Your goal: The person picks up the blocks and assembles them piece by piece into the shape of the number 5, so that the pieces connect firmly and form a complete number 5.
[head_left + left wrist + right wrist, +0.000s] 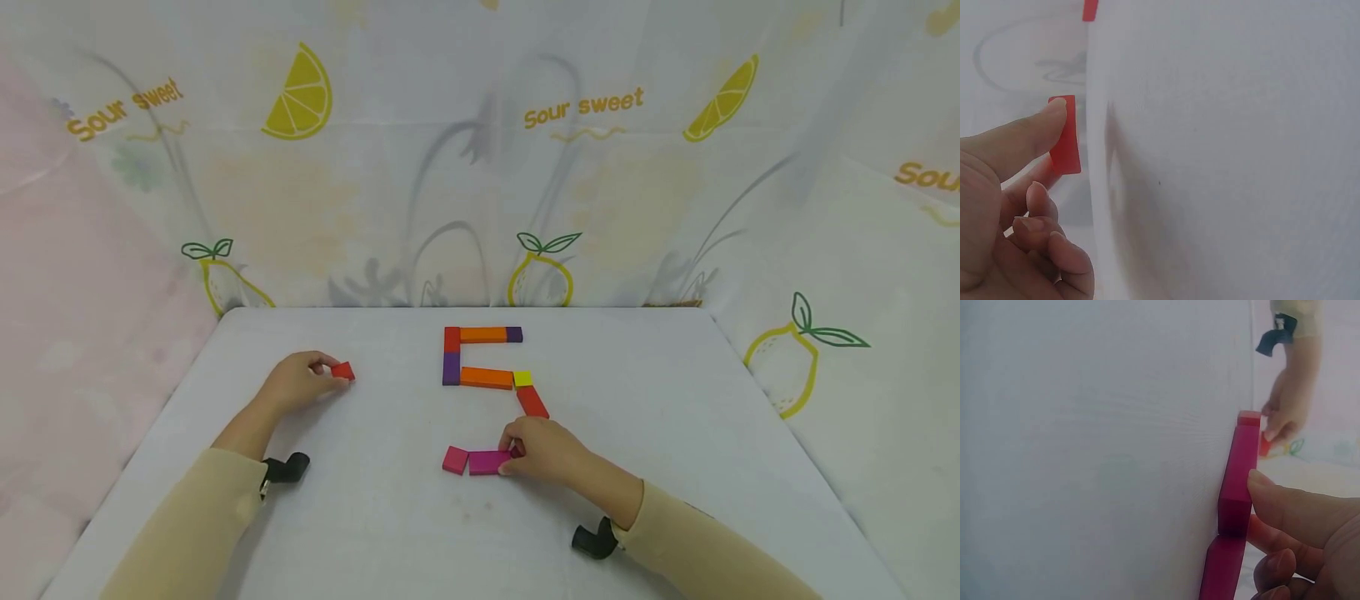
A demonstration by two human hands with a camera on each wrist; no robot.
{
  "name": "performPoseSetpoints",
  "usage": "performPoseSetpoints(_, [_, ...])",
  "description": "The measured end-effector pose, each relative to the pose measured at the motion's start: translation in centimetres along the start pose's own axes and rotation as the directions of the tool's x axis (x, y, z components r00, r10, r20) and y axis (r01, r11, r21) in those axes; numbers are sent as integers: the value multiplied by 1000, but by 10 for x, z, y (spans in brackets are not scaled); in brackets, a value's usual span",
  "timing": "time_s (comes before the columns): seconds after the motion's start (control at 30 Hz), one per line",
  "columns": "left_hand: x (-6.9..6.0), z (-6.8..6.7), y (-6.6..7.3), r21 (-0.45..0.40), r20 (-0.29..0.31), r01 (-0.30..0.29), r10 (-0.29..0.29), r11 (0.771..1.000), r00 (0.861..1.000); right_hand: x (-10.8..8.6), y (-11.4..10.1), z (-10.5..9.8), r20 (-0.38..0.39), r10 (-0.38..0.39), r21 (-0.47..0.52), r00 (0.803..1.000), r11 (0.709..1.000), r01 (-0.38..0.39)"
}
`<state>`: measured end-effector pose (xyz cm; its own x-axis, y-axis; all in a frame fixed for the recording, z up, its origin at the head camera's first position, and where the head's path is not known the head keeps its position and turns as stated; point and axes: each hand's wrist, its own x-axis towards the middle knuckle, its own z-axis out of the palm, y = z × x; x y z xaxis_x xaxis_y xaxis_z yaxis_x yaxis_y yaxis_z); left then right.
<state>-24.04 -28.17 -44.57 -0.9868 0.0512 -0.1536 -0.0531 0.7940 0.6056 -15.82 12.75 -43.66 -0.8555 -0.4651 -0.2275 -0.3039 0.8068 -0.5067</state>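
My left hand pinches a small red block between thumb and fingertips at the left of the table; the left wrist view shows that red block from its side. My right hand pinches a flat magenta block at its right end. A pinkish-red square block lies at its left end. In the right wrist view, the thumb presses the magenta block, and another magenta block adjoins its near end. That second block is mostly hidden by the hand in the head view.
Beyond the right hand, several blocks lie in an angular line: an orange block, a purple block, a lower orange block, a yellow block and a slanted red block. A printed cloth hangs behind the white table.
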Motion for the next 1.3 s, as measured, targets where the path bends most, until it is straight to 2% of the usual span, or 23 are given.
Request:
performPoseSetpoints(0.3, [-18, 8, 23, 21, -1, -46, 46, 999, 999, 0, 0, -1, 0, -9, -6, 1000, 1000, 9])
performPoseSetpoints(0.63, [-39, 22, 49, 7, 8, -103, 103, 995, 995, -1, -1, -1, 2, 1, 4, 1000, 1000, -1])
performPoseSetpoints(0.93, [-52, 44, 70, 12, 56, -84, 84, 996, 995, 0, 1, 0, 1, 4, 7, 1000, 1000, -4])
performPoseSetpoints(1.3, [-66, 64, 86, 1, 86, -86, 85, 996, 993, 0, 1, 1, -1, 0, 1, 1000, 1000, 0])
